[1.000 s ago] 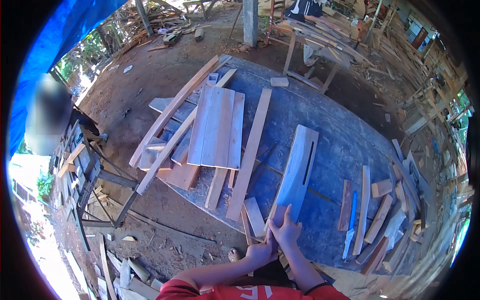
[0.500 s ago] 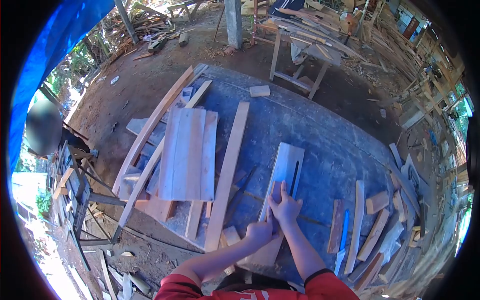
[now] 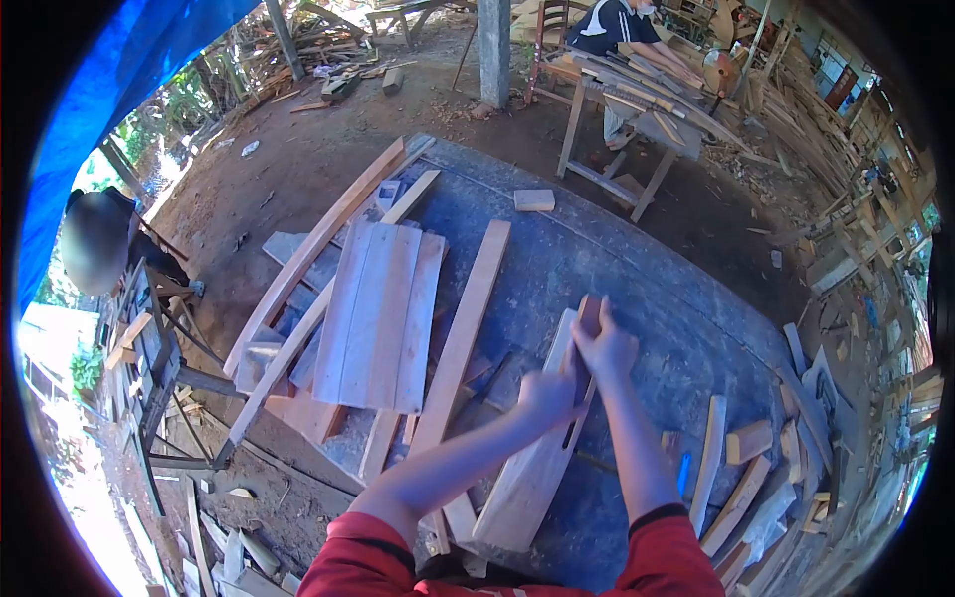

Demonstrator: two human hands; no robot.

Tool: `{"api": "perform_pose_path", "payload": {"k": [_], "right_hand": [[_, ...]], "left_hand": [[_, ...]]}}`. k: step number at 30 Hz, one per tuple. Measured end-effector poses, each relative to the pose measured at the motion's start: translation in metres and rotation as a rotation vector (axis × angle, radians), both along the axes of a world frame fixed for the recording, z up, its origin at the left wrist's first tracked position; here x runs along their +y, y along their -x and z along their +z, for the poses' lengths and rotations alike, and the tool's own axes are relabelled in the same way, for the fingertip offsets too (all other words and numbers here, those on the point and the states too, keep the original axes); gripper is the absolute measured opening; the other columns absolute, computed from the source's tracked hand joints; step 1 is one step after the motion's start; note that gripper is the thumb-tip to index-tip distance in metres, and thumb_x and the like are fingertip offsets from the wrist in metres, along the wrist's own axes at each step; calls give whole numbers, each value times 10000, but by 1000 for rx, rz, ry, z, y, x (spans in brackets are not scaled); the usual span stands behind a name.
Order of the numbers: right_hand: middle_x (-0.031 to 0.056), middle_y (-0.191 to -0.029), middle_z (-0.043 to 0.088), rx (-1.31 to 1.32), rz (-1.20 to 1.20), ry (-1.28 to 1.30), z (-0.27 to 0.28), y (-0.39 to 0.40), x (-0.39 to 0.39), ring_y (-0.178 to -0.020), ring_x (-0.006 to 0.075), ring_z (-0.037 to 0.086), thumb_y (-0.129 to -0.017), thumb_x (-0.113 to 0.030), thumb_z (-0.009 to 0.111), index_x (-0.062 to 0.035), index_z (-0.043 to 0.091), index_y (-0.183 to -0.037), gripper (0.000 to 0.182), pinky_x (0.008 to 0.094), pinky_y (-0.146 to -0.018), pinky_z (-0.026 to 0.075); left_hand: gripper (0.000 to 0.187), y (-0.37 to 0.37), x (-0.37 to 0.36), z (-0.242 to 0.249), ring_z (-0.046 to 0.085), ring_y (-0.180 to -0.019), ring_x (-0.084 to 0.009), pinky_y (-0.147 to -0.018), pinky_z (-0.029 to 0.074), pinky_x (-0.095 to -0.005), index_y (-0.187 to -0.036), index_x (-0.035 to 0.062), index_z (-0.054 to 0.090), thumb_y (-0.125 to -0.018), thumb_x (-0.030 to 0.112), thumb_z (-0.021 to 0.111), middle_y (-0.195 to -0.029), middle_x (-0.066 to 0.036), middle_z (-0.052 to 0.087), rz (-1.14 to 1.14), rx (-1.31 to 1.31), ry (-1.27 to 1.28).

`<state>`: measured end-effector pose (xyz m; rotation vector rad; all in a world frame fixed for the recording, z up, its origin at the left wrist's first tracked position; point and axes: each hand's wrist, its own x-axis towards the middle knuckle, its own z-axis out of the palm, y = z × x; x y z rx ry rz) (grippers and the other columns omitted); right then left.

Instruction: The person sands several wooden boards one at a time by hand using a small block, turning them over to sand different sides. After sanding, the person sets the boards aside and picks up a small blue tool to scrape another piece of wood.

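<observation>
A pale board with a long dark slot lies slanted on the blue-grey tabletop, in front of the red-sleeved person. Near the board's far end, a small dark brown block sticks up between my hands. My right hand is closed round the block's upper part. Lower and to the left, my left hand is closed at the block's near end; its fingers are partly hidden. Left of the board lies a long plank, and beyond it a panel of joined strips.
Curved wooden strips lie at the table's left edge. Offcuts and a blue tool are at the right. A small block sits near the far edge. One person is at a far bench, another at left.
Both hands and the brown block have moved away from the body along the board to its far end. The camera view has shifted, and more of the far person shows.
</observation>
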<state>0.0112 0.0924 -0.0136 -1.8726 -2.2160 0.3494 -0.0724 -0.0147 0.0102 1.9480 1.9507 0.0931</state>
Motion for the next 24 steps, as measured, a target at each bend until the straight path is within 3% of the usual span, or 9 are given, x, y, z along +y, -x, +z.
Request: {"api": "perform_pose_path", "payload": {"k": [6, 8, 11, 17, 20, 24], "right_hand": [[152, -704, 639, -67, 76, 66, -34, -30, -232, -627, 294, 620, -713, -531, 575, -96, 403, -1310, 758, 440, -776, 364], [135, -685, 637, -25, 95, -59, -42, -34, -289, -566, 273, 603, -713, -506, 589, -66, 411, -1295, 752, 438, -742, 358], [122, -686, 639, -9, 69, 6, -42, -38, -335, -542, 264, 597, -719, -493, 591, -55, 403, -1299, 751, 444, -744, 353], [117, -679, 637, -22, 49, -15, -43, -38, -312, -530, 259, 591, -721, -490, 594, -44, 394, -1305, 762, 435, -722, 349], [121, -661, 629, -1, 25, -143, -54, -37, -264, -523, 261, 587, -720, -484, 599, -52, 403, -1303, 752, 437, -723, 348], [142, -670, 630, 6, -27, -42, -50, -31, -155, -557, 287, 601, -735, -509, 565, -116, 398, -1322, 725, 445, -759, 351]], "left_hand": [[1043, -35, -226, -62, 560, -413, -179, -364, 434, -309, -1313, -154, 148, -696, 556, 599, -529, -46, 569, -9, -174, 62], [1053, -38, -283, -63, 542, -393, -162, -348, 421, -303, -1315, -154, 149, -695, 571, 594, -515, -33, 555, -37, -120, 71], [1041, -35, -322, -50, 530, -377, -137, -333, 415, -290, -1317, -144, 173, -694, 573, 598, -508, -18, 549, -95, -36, 108], [1019, -32, -294, -45, 530, -380, -125, -332, 417, -270, -1331, -124, 168, -702, 548, 605, -509, -9, 552, -148, -14, 150], [1027, -32, -246, -54, 541, -392, -131, -341, 425, -274, -1336, -123, 143, -703, 537, 609, -522, -13, 562, -150, -1, 138], [1016, -35, -140, -60, 560, -411, -142, -365, 441, -293, -1339, -127, 109, -709, 490, 613, -545, -19, 582, -76, -10, 73]]}}
